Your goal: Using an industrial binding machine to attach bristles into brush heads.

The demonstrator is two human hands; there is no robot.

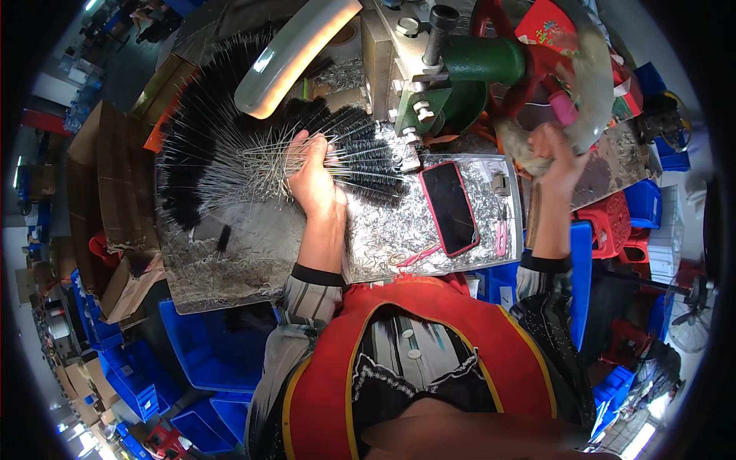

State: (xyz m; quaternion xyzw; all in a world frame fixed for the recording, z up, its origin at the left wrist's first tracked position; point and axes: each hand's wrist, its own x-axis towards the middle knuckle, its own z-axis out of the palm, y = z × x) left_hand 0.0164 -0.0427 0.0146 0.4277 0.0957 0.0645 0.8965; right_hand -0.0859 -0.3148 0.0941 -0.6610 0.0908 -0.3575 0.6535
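Observation:
My left hand (316,178) is closed around the wire stems of several twisted-wire brushes (366,146), whose dark bristle ends point right toward the green machine (479,61). Beside that hand, a broad pile of similar black-bristled brushes (201,115) fans out to the left, bare wires toward the hand. On the right, my right hand (556,157) is wrapped around the pale, worn rim of a large handwheel (596,88) with red spokes. Motion slightly blurs this hand and the rim.
A lit lamp (295,57) hangs over the brushes. On the metal-topped bench (245,264) lie a phone (450,207) with a red edge and pink-handled snips (501,236). Cardboard (115,176) stands at the left; blue bins (211,349) and red stools (606,226) surround the bench.

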